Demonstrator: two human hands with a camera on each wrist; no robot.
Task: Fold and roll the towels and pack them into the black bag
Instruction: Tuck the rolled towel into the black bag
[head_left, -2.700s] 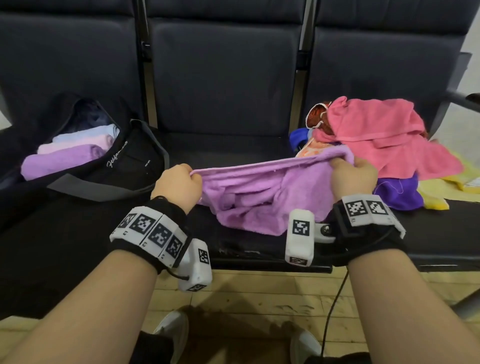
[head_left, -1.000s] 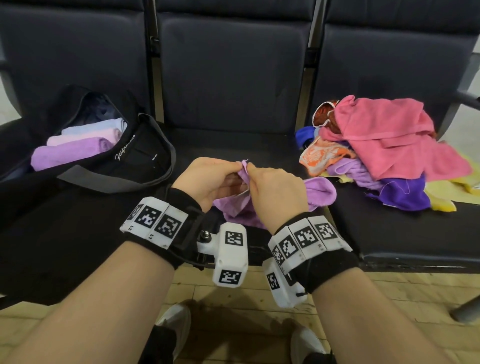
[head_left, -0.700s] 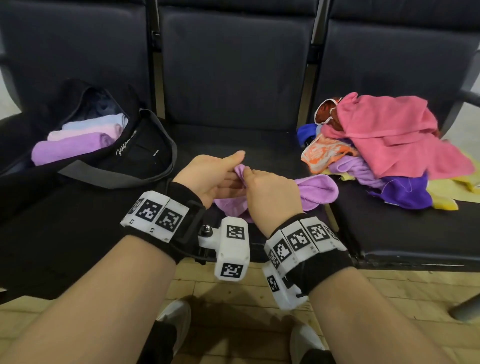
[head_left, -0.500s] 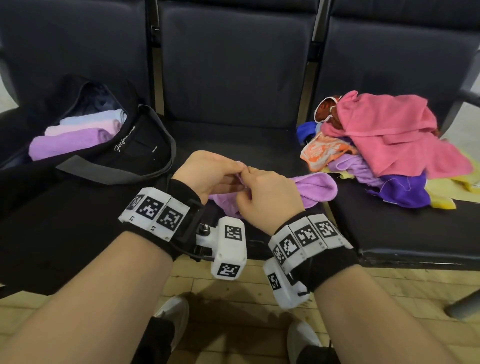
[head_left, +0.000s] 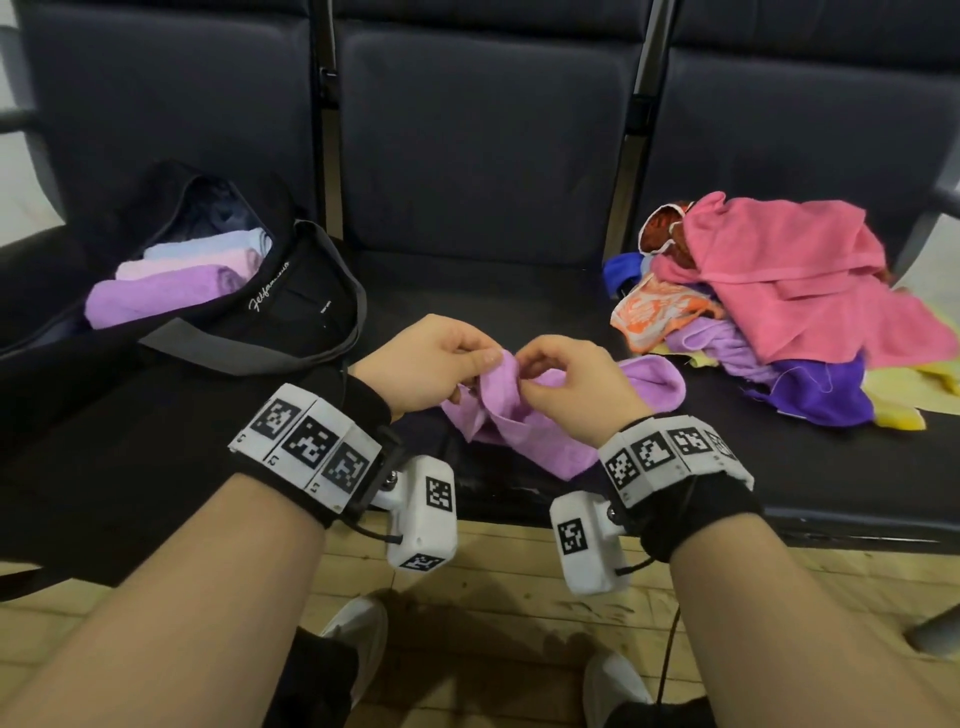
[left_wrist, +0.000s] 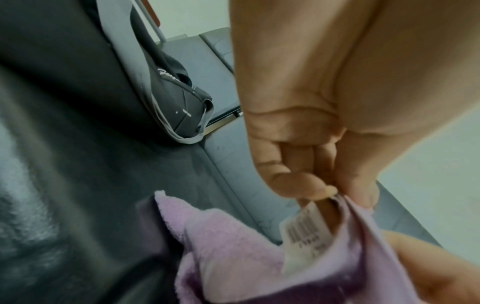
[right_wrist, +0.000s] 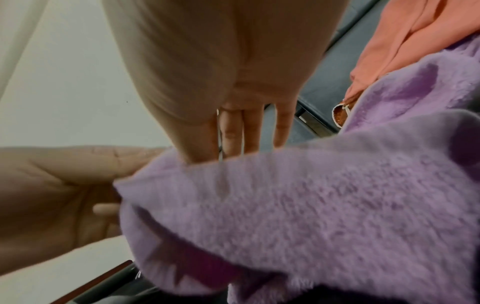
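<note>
Pinching matched corners of the lilac towel (head_left: 511, 415) together right of the black bag (head_left: 291, 312), left hand (head_left: 423, 364) and right hand (head_left: 569, 387) have closed its once-stretched span into a first fold.

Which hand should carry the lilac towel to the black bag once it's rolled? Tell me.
Left, probably. The left hand already pinches the lilac towel, and the black bag lies on its side; the right hand would have to cross over.

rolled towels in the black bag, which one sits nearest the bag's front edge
The purple rolled towel. It lies at the front of the row, by the black bag rim, with the pale pink roll and light blue roll behind it.
</note>
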